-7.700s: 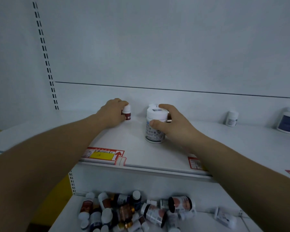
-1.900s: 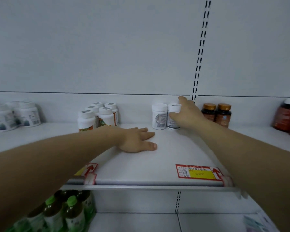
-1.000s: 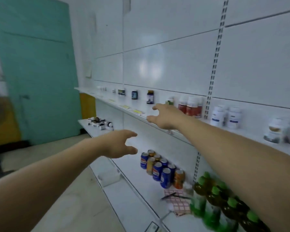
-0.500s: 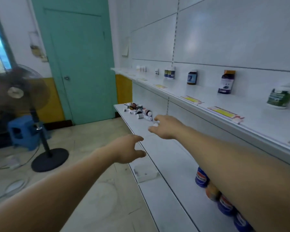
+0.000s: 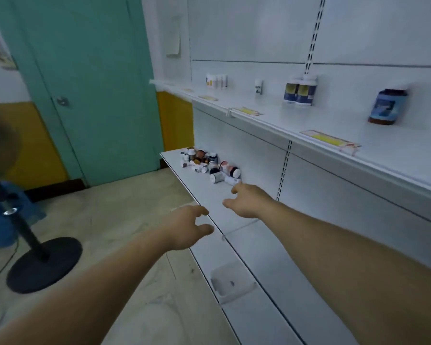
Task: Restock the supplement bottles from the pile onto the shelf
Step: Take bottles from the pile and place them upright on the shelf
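Note:
A pile of supplement bottles [image 5: 210, 165] lies on its side at the far end of the lower white shelf [image 5: 237, 220]. My right hand [image 5: 245, 200] reaches out over that shelf, fingers loosely spread and empty, just short of the nearest white bottle [image 5: 233, 180]. My left hand [image 5: 187, 226] hovers at the shelf's front edge, relaxed and holding nothing. On the upper shelf [image 5: 334, 125] stand placed bottles: two blue-labelled ones [image 5: 300, 90], a dark blue one [image 5: 387, 107], a small white one [image 5: 258, 86] and a white group [image 5: 217, 81].
A teal door [image 5: 90, 90] closes off the aisle's far end. A standing fan's black base [image 5: 44, 263] and pole sit on the floor at left, with a blue stool [image 5: 0, 215] behind. A clear plastic label holder [image 5: 232, 285] hangs off the lower shelf edge.
The view has moved closer along the aisle toward the pile. Both empty hands are stretched further forward, the right one now almost at the nearest bottle.

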### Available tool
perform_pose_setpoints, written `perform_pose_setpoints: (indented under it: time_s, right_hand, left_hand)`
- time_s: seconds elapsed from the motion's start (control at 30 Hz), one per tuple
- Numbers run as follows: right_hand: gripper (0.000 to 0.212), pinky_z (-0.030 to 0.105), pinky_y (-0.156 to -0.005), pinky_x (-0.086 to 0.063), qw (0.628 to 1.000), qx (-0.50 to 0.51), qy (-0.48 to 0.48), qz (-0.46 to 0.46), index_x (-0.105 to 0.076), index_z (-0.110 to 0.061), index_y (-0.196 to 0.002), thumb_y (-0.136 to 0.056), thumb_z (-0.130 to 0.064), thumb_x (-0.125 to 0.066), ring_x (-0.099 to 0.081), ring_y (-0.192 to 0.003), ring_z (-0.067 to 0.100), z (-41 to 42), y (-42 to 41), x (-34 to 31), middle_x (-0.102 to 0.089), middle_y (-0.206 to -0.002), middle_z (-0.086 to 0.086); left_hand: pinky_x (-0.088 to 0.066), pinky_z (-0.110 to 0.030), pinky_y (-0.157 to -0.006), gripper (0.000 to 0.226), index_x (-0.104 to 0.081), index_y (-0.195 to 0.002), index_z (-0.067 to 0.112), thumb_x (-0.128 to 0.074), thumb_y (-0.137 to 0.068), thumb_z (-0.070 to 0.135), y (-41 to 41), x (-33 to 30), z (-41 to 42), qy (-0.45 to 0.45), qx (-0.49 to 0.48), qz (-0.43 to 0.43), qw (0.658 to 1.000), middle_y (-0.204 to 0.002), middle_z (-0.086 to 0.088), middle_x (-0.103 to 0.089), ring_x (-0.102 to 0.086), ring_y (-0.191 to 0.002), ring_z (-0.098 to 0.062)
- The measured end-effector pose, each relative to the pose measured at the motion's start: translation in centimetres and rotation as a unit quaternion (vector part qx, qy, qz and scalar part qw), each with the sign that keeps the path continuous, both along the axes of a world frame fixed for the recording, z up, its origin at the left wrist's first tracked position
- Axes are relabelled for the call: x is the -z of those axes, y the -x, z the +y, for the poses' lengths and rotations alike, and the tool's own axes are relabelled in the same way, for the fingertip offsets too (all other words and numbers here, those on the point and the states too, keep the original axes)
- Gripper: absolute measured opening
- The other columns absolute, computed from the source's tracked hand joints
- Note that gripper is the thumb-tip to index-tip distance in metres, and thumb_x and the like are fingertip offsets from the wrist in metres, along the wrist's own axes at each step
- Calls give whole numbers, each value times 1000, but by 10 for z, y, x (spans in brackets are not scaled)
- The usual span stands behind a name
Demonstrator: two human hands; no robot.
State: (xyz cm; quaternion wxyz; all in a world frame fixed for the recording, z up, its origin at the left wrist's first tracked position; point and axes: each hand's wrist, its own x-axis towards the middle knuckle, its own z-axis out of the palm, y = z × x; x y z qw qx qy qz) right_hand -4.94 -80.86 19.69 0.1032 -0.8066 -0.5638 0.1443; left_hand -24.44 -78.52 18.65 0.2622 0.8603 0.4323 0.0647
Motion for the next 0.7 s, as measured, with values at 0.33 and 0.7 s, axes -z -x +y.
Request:
perform_pose_setpoints:
  time_s: [0.33,0.7]
  right_hand:
    - [62,34,-95,-38,992,102,20,71,-44,-21,-138,-88,-56,-49,-46,-126,25,211,3,47,-46,-143,4]
    - [59,34,-95,-40,974,194,-5,117,-39,-20,-143,-91,-47,-49,-45,-127,27,425,-53,127,-43,-145,5]
  left_hand:
    - [-39,-27,-94,53,-45,-136,26,-56,-88,47,-8,26,267,58,66,36,995,-137,-1,-47,-49,-120,-18]
    - [-35,-28,-99,55,-41,-138,26,-57,-89,44,-76,98,501,67,135,107,983,-141,-3,-42,-43,-125,-20]
